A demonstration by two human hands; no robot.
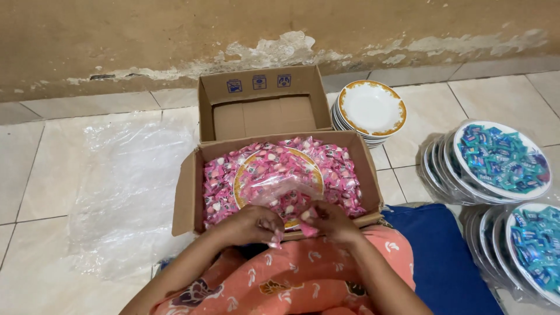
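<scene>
Both hands, left hand and right hand, pinch one clear plastic bag over one cardboard box full of pink candies, one gold-rimmed plate inside.

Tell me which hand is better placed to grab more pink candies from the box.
Probably the left hand: it only steadies the clear bag, above the pink candies. The right hand already pinches a pink candy.

Both hands pinching plastic bag.
</scene>
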